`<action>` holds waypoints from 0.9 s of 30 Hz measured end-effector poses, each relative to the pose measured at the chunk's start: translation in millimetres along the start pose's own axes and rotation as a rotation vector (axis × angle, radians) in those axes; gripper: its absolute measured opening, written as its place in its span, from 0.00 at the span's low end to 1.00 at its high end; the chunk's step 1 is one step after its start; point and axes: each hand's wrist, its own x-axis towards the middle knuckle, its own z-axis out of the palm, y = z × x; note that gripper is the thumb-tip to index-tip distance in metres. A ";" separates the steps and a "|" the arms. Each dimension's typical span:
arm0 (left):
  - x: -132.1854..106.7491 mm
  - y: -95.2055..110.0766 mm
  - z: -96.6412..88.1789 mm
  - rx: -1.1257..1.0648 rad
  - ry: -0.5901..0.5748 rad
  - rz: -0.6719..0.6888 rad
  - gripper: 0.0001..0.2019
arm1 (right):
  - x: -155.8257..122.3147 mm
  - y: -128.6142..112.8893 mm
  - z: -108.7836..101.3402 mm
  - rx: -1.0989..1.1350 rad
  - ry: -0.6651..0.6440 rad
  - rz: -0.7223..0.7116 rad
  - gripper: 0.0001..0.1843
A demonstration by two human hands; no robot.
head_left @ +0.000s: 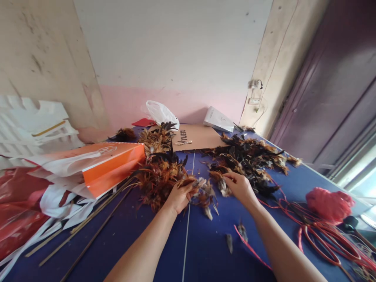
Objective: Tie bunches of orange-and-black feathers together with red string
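Note:
My left hand point(181, 196) is closed around a small bunch of brown feathers, with their pale, fluffy ends pointing right. Just right of it, a tuft of grey-brown feathers point(207, 197) lies on the blue table point(164, 243). My right hand point(240, 188) has its thumb and fingers pinched at a few brown and whitish feathers point(221, 183). Beyond the left hand spreads a heap of reddish-brown feathers point(157, 180). A larger heap of dark and brown feathers point(249, 154) lies past the right hand. Two loose grey feathers point(229, 243) rest near the right forearm.
On the left are an orange paper bag point(113, 170) and thin sticks point(96, 225). Cardboard point(199, 137), a clear plastic bag point(161, 112) and a white box point(219, 118) stand at the back. Pink string point(330, 203) and red-handled scissors point(320, 243) lie right.

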 end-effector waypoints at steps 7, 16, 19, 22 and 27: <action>1.1 -4.7 -8.7 -0.065 0.057 -0.006 0.08 | -11.9 -34.8 -4.4 0.310 -0.332 0.215 0.18; -6.8 -8.8 6.1 -0.178 0.107 -0.047 0.08 | -27.1 -36.3 20.8 0.619 -0.424 0.264 0.16; -9.2 -10.9 10.4 -0.180 0.142 -0.067 0.08 | -30.2 -31.4 27.8 0.727 -0.382 0.302 0.11; -11.0 -12.1 13.3 -0.157 0.159 -0.062 0.08 | -32.9 -27.9 31.9 0.910 -0.368 0.368 0.14; -14.1 -12.8 18.4 -0.080 0.095 -0.037 0.09 | -35.9 -29.1 35.3 1.182 -0.354 0.489 0.13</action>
